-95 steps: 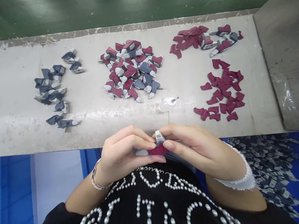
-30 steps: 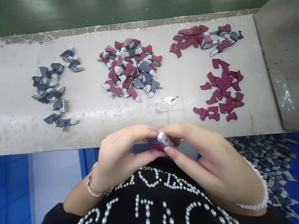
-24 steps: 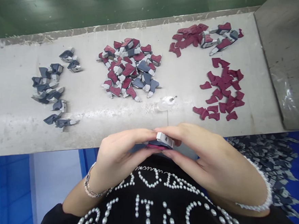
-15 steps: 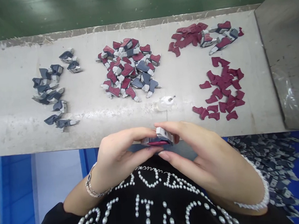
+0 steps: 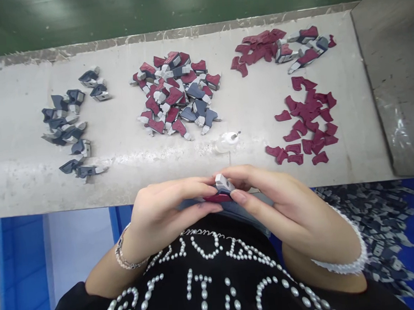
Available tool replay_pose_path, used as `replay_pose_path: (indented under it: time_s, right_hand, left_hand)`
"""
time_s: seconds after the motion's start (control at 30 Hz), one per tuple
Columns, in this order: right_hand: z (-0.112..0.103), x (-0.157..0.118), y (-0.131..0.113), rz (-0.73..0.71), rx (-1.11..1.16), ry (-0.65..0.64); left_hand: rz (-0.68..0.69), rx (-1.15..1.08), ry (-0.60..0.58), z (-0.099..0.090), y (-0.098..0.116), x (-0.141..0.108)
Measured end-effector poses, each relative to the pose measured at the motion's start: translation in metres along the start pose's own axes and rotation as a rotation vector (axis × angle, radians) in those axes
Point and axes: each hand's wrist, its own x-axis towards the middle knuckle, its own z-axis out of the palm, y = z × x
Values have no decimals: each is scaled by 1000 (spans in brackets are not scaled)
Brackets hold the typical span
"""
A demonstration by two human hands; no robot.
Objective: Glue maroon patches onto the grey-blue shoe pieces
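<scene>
Between my hands, just past the near edge of the table, is a small grey, dark blue and maroon plastic part (image 5: 224, 186). My left hand (image 5: 168, 205) pinches it from the left, thumb below and fingers above. From the right, my right hand (image 5: 277, 197) grips it too, its thumb against the part's right end. Fingers cover much of the part; its white-grey tip points up and a maroon face shows at the bottom. Beyond my hands lies a small white bottle (image 5: 226, 143) with a thin metal tip.
A pile of assembled parts (image 5: 178, 95) lies mid-table. Dark blue and grey parts (image 5: 70, 131) are at left, maroon pieces (image 5: 310, 114) at right, and more maroon pieces (image 5: 259, 45) behind. Below the edge are a blue bin (image 5: 23, 271) and many grey parts (image 5: 379, 237).
My right thumb has moved up onto the part's right end, and my right fingers have closed in. The part has turned slightly in my hands.
</scene>
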Motion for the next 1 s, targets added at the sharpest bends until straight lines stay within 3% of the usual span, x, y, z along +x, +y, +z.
replay_pose_path:
  time_s: [0.27,0.47,0.6,1.0]
  right_hand:
    - [4,1,9,91,43,62]
    - [9,-2,-5,-122,-292,299]
    - [8,-2,-11,-142,-431,311]
    - [4,3,-16,-132,-388,225]
  left_hand:
    - [31,137,42,2,-6,-5]
    - [124,226,46,3,-9,-7]
    - [188,246,68,4,-9,-8]
    - [229,153,140,3,-9,-8]
